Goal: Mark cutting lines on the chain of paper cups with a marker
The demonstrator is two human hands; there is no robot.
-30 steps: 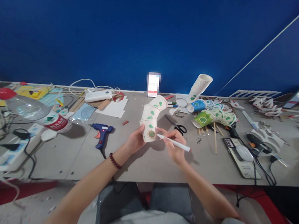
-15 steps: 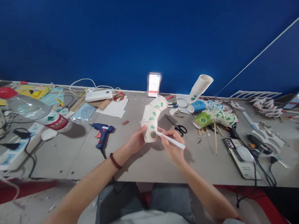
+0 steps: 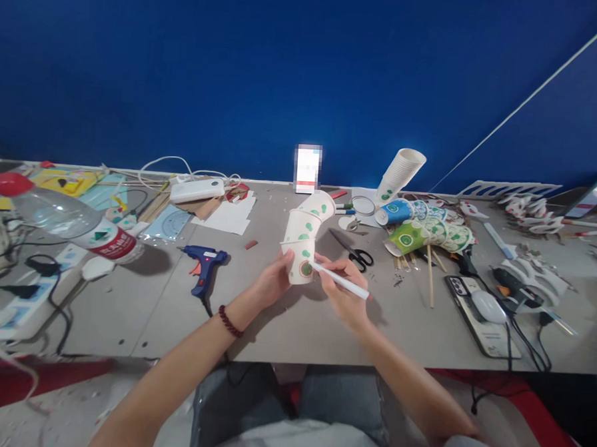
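Observation:
In the middle of the head view, a curved chain of white paper cups [image 3: 302, 228] with green leaf prints is joined one into another. My left hand [image 3: 274, 279] grips the lowest cup from its left side, thumb on the wall. A white marker pen [image 3: 344, 282] sits in the pinch of my right hand [image 3: 345, 293], its tip at the round green and brown emblem on that lowest cup. Whether the tip touches the paper I cannot tell. Black scissors [image 3: 359, 257] lie just beyond my right hand, and a blue glue gun [image 3: 205, 266] rests to the left.
A tilted stack of paper cups [image 3: 400, 172] leans at the back right, behind blue [image 3: 409, 211] and green [image 3: 428, 237] cup chains. Further right are a phone [image 3: 478, 319] and a dark glue gun [image 3: 518, 288]. A plastic bottle [image 3: 78, 222] and power strip [image 3: 44, 293] occupy the left.
Over the last second the marker's rear end has swung a little left and its tip has shifted slightly at the emblem. The emblem's centre looks greener. My left hand keeps its hold.

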